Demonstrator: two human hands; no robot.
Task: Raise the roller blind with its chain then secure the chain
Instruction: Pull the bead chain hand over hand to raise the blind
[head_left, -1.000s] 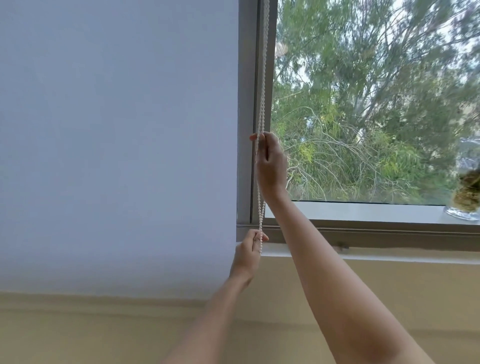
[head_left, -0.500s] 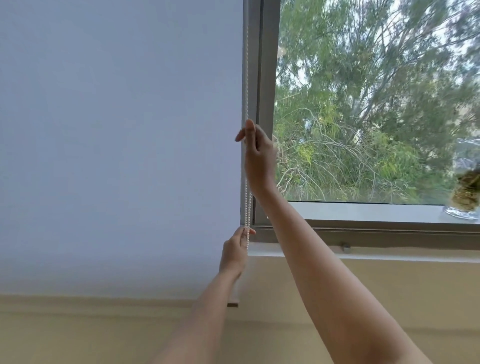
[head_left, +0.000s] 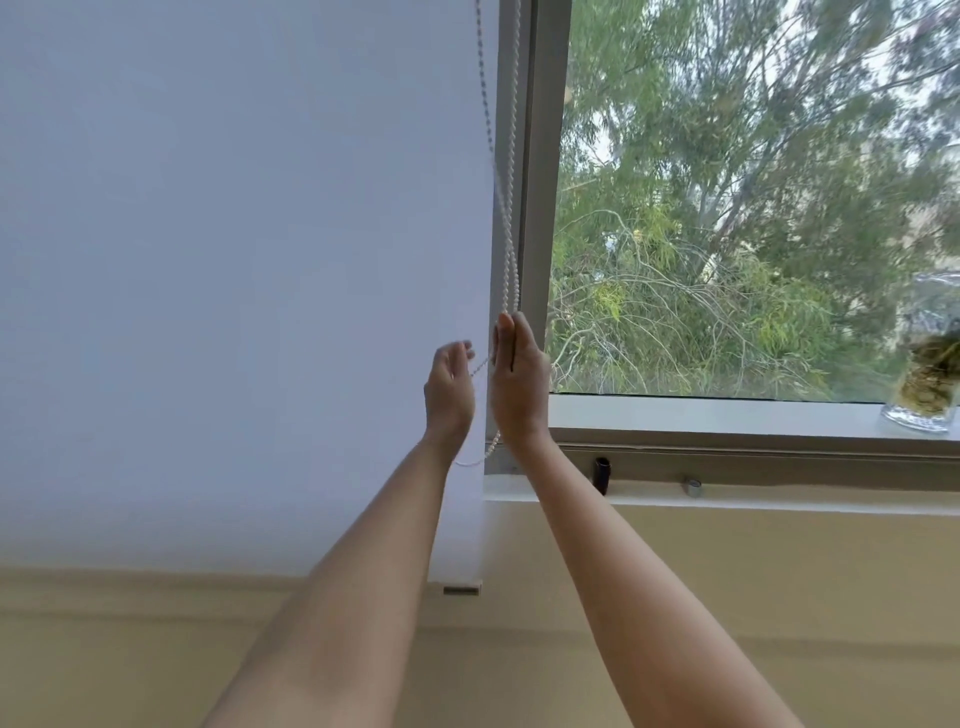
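Observation:
The pale roller blind (head_left: 234, 312) covers the left window, and its bottom bar (head_left: 460, 590) hangs below the sill. Its white bead chain (head_left: 511, 223) drops along the blind's right edge, the two strands crossing above my hands. My right hand (head_left: 519, 384) is raised upright in front of the window frame, fingers pinched on both strands. My left hand (head_left: 449, 389) is just left of it at the same height, fingers loosely curled around a slack bit of chain. The chain's lower loop sags behind my left wrist.
The grey window frame post (head_left: 540, 208) stands right behind the chain. A glass vase (head_left: 922, 384) sits on the sill at far right. A small dark object (head_left: 602, 473) and a small metal piece (head_left: 693, 487) lie on the white ledge. Beige wall runs below.
My left hand has risen from sill height to beside my right hand, leaving the chain loop slack. My right hand has dropped slightly. The blind's bottom edge looks unchanged.

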